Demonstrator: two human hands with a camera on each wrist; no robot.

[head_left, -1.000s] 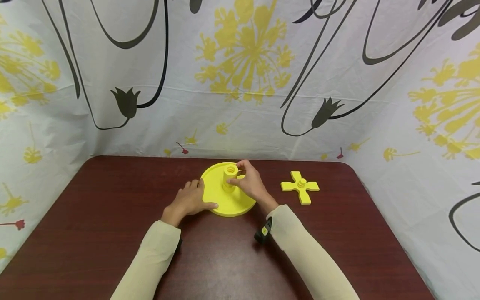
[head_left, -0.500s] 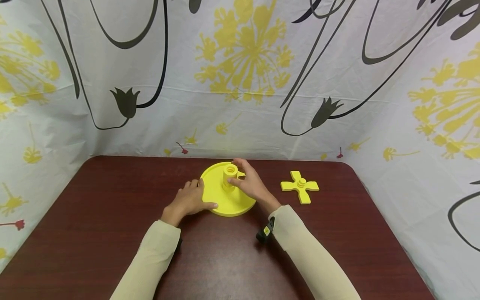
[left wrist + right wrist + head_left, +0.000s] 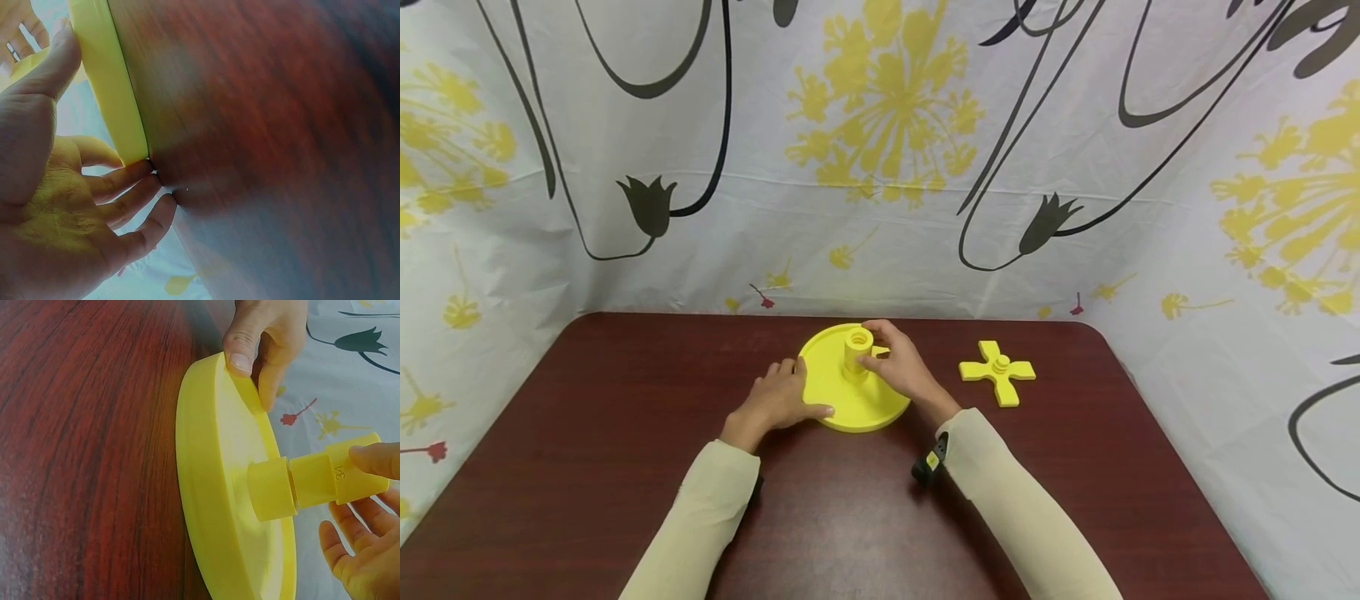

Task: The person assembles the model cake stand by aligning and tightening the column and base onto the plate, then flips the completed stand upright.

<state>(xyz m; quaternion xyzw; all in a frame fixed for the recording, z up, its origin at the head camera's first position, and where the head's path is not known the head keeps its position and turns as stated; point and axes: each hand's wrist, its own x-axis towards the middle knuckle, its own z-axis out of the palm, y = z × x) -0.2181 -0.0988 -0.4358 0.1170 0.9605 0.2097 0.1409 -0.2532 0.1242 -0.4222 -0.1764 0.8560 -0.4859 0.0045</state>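
Note:
A round yellow disc point(image 3: 861, 413) with a raised rim lies on the table. From its middle rises a yellow post; in the right wrist view a wider collar stands at the base point(image 3: 272, 489), with a narrower neck and a wide cylinder point(image 3: 340, 478) marked "31" above it. My left hand point(image 3: 775, 395) grips the disc's left edge, its thumb over the rim and fingers along the side. With the right hand point(image 3: 904, 365) I hold the top cylinder point(image 3: 858, 348), thumb on the near side and index finger reaching behind. Some right fingers are spread away from it; the index fingertip's contact is hidden.
To the right, a yellow four-armed cross point(image 3: 998, 372) with a small round stub lies on the dark red-brown table point(image 3: 625, 442). A patterned white cloth point(image 3: 722, 250) hangs close behind the table's far edge and along both sides.
The right index finger has shifted left behind the cylinder, and the right wrist has moved slightly right. My left hand keeps its place on the disc. The cross has not moved.

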